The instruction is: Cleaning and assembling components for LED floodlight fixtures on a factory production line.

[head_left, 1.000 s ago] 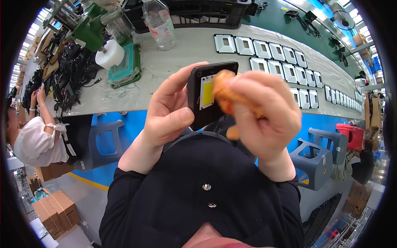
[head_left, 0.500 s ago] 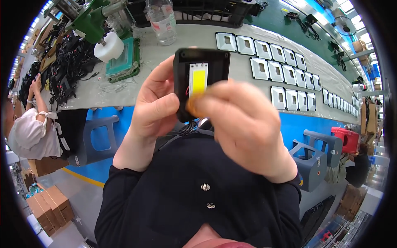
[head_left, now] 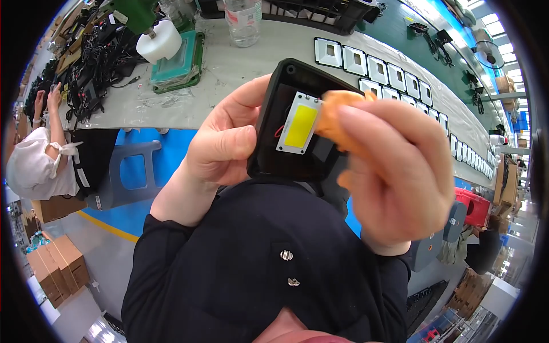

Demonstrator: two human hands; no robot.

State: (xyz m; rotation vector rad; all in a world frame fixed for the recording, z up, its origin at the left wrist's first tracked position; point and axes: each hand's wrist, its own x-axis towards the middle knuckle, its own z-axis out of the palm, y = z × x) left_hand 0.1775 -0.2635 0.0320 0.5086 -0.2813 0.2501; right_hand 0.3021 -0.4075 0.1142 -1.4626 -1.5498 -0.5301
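My left hand (head_left: 229,134) grips a black rectangular lamp housing (head_left: 263,143) by its left side, thumb on the rim and fingers behind. The housing is tilted, its open face toward me. Inside it sits a white-edged LED plate (head_left: 299,123) with a yellow middle, and a bit of red wire shows beside it. My right hand (head_left: 400,166) pinches a crumpled orange cloth (head_left: 337,117) at the housing's upper right, close to the plate's edge. Whether the cloth touches the plate I cannot tell. Some of the right fingers are blurred.
Rows of white-and-black square frames (head_left: 354,60) lie on the grey table (head_left: 223,74). A plastic bottle (head_left: 243,23), a green press with a white round head (head_left: 159,42) and tangled black cables (head_left: 86,74) stand further left. Another person's hands (head_left: 52,100) work there. Grey stools (head_left: 123,171) stand below.
The right hand with the cloth has moved right and up, off the LED plate's lower part. The housing has turned clockwise and shifted right, showing the whole plate.
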